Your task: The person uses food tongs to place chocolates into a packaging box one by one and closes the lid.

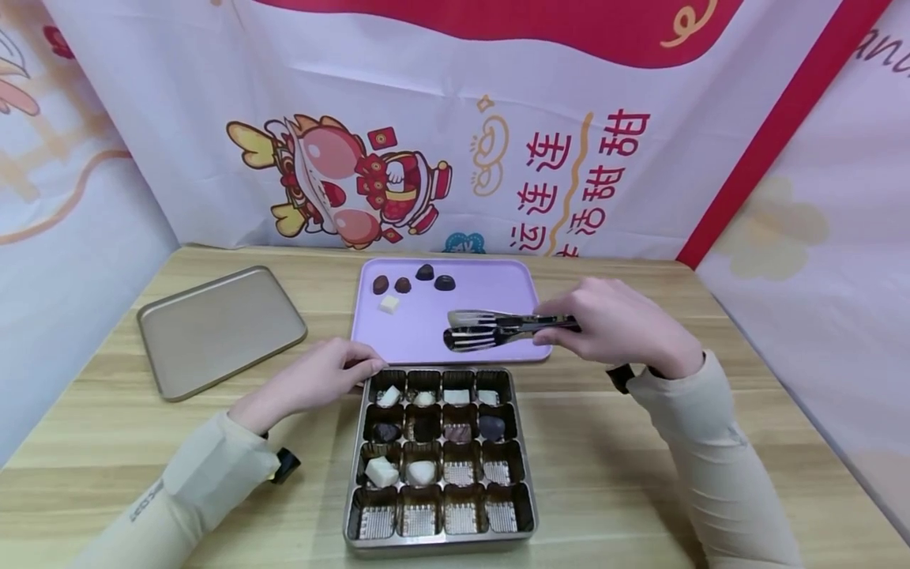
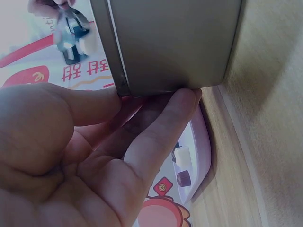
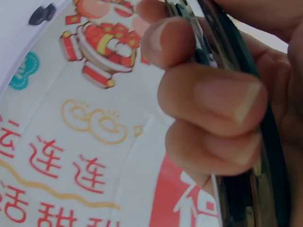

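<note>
My right hand [image 1: 607, 320] grips metal serving tongs [image 1: 505, 325] with slotted ends, held above the right part of a lilac tray [image 1: 498, 288]. A pale piece shows at the tongs' ends in the left wrist view, blurred. In the right wrist view, curled fingers [image 3: 213, 99] wrap the handles. My left hand [image 1: 320, 375] holds the far left corner of a chocolate box [image 1: 441, 545], thumb at the rim and fingertips on the outer wall. The box's divided insert holds white and dark chocolates [image 1: 421, 472] in its upper rows; the nearest row shows bare ridged bottoms.
Several dark chocolates [image 1: 424, 273] and one white square chocolate [image 1: 389, 304] lie on the lilac tray's left half. A beige metal tray [image 1: 220, 332] rests at the left of the wooden table [image 1: 604, 490]. Printed cloth [image 1: 441, 87] hangs behind and at both sides.
</note>
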Motion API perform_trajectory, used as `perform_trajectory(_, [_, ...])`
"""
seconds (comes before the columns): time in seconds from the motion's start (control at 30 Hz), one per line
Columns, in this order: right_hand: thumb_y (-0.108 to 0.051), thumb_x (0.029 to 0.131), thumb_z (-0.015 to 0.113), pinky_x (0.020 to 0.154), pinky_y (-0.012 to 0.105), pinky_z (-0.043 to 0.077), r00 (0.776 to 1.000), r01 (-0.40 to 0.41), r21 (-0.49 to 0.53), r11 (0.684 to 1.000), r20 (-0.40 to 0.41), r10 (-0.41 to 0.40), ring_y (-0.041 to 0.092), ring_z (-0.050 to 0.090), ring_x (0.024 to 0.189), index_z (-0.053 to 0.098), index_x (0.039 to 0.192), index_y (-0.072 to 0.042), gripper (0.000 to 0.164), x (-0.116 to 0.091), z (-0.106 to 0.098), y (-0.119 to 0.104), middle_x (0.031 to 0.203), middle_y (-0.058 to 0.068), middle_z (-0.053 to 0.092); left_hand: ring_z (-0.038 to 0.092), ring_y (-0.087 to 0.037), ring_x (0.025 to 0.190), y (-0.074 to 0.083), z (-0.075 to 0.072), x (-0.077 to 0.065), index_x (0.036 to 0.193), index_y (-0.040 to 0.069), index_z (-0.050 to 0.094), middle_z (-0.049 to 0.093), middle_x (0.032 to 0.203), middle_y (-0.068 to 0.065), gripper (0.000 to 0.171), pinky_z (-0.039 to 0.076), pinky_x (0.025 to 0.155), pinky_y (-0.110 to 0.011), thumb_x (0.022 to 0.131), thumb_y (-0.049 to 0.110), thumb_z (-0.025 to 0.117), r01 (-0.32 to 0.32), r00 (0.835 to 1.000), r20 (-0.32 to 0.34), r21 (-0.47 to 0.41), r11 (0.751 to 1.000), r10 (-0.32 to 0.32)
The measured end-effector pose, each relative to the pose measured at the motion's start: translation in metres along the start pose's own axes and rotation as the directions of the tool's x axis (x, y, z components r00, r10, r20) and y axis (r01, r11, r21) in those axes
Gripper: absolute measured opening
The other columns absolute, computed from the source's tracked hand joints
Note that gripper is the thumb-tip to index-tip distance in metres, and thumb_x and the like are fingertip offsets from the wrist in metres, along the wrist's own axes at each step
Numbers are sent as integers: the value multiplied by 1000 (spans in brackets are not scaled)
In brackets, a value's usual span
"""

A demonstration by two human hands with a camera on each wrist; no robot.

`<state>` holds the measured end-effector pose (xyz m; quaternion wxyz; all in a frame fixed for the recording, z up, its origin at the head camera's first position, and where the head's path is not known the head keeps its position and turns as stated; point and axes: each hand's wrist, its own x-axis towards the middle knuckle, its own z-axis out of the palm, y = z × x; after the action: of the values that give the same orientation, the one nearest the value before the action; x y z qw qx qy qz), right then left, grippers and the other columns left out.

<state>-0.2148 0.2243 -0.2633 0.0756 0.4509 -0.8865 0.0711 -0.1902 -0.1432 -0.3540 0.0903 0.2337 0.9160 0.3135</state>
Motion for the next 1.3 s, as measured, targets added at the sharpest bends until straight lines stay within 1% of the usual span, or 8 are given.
perform_trajectory(0.23, [-42, 91, 62, 53, 20, 39, 987, 156, 13, 988, -22, -156, -3, 43, 55, 64, 87, -24, 18, -9, -4, -17, 68, -19, 48, 50, -12, 67, 1, -1, 0, 104, 12, 69, 61, 82, 5, 21, 42, 68, -32, 99, 24, 53, 12, 1000, 8, 4, 1000, -12])
perform_trajectory(0.37, [-42, 91, 62, 54, 19, 40, 979, 204, 32, 978, -5, -204, -5, 45, 57, 68, 93, -21, 22, -17, -7, -23, 72, -20, 50, 50, -12, 66, 2, -2, 2, 103, 12, 69, 60, 81, 6, 20, 42, 69, -32, 98, 23, 53, -6, 1000, 2, 9, 1000, 6])
perform_trajectory(0.5, [-41, 90, 63, 56, 16, 40, 971, 237, 81, 968, 13, -239, -7, 45, 59, 68, 96, -22, 20, -24, -10, -28, 77, -23, 52, 51, -12, 67, 3, -2, 2, 103, 12, 70, 62, 82, 7, 19, 42, 70, -32, 98, 22, 54, -18, 1000, 0, 12, 1000, 18])
perform_trajectory(0.67, [-40, 91, 62, 63, 15, 43, 951, 299, 162, 940, 32, -308, -9, 49, 69, 67, 100, -25, 18, -26, -11, -34, 85, -25, 55, 53, -11, 70, 2, -2, 3, 104, 11, 70, 63, 86, 6, 19, 43, 72, -33, 98, 21, 54, -25, 1000, -3, 21, 999, 25])
perform_trajectory(0.73, [-40, 92, 62, 64, 15, 43, 943, 318, 176, 932, 42, -330, -10, 49, 71, 68, 104, -23, 22, -26, -10, -36, 88, -25, 57, 53, -11, 70, 2, -1, 3, 104, 11, 70, 64, 87, 6, 19, 43, 72, -33, 98, 21, 54, -25, 1000, -2, 18, 1000, 25])
perform_trajectory(0.93, [-45, 92, 59, 61, 15, 43, 940, 315, 148, 937, 88, -330, -11, 48, 67, 68, 103, -25, 25, -24, -4, -37, 83, -26, 54, 54, -11, 72, -1, 1, 2, 101, 12, 70, 63, 86, 6, 18, 43, 73, -33, 98, 21, 54, -33, 999, -13, 22, 999, 33])
perform_trajectory(1.2, [-47, 93, 57, 53, 12, 35, 932, 321, 168, 932, 118, -342, -7, 41, 58, 62, 89, -29, 19, -20, 1, -36, 73, -27, 45, 53, -11, 71, -2, 2, 2, 101, 12, 70, 63, 84, 6, 19, 43, 73, -33, 98, 22, 54, -22, 1000, -13, 23, 1000, 22])
perform_trajectory(1.3, [-49, 92, 57, 55, 13, 37, 933, 304, 177, 936, 141, -330, -8, 44, 61, 65, 93, -28, 22, -19, 2, -35, 76, -27, 48, 53, -12, 71, -2, 2, 1, 102, 12, 70, 62, 84, 6, 19, 42, 72, -33, 98, 23, 54, -12, 1000, -8, 25, 1000, 12])
